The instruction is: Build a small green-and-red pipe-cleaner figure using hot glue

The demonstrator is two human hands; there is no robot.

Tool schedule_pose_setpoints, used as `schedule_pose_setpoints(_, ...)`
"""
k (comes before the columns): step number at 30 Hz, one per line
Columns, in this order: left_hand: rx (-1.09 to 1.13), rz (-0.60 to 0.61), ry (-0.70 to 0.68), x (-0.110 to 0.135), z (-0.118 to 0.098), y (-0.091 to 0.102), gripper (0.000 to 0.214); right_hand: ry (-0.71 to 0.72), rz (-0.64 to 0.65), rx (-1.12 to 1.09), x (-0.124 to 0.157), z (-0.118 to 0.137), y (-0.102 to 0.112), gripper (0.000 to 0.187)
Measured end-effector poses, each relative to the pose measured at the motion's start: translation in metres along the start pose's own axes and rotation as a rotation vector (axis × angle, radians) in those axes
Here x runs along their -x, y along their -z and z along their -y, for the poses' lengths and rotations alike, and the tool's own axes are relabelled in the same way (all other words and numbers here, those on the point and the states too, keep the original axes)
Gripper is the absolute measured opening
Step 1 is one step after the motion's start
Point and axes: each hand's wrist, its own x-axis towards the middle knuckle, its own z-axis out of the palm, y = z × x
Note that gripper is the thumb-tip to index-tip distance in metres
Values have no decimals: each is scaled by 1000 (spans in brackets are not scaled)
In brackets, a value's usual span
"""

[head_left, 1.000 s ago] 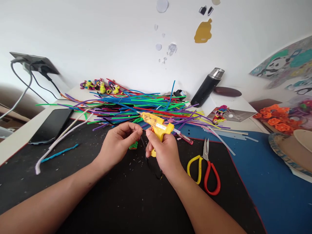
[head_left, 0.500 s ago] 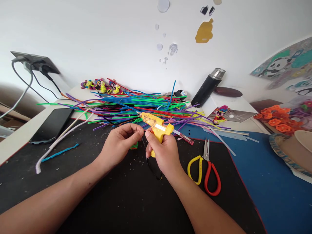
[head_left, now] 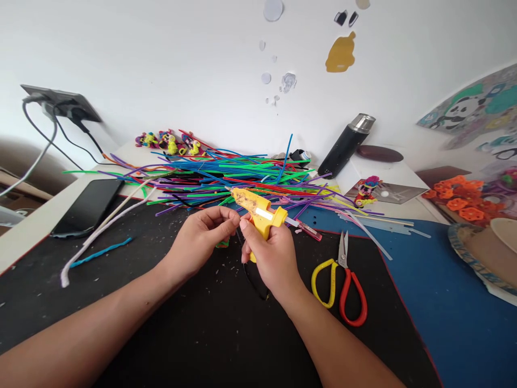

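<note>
My right hand [head_left: 271,250] is wrapped round the handle of a yellow hot glue gun [head_left: 258,207], whose stained nozzle points up and left. A clear glue stick [head_left: 291,221] juts from its back end. Beside it my left hand [head_left: 204,231] is closed, thumb and fingers pinched close to the gun. What the pinch holds is mostly hidden; a small green piece [head_left: 222,244] shows just below those fingers. A thin black cord [head_left: 252,283] hangs under the gun onto the dark mat.
Colourful pipe cleaners [head_left: 226,172] lie heaped behind my hands. Scissors [head_left: 343,277] rest on the black mat [head_left: 194,334] at right. A phone [head_left: 86,207] and a twisted blue pipe cleaner [head_left: 100,252] lie left. A black flask [head_left: 346,145] leans at the back.
The view has shifted very slightly. Both hands and the glue gun hold nearly the same pose as before.
</note>
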Motion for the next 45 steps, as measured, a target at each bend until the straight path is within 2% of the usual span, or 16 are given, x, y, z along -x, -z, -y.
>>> schedule_pose_setpoints(21,-35,21,-1,1,-3,0,51,-4,-15,-12,0,0,0,39)
schedule_pose_setpoints(34,30,5,-46,0,4,1,44,-24,-19,-10,-2,-1,0,36)
schedule_pose_setpoints(45,15,20,-18,1,2,0,46,-25,-13,-3,-3,-4,1,38)
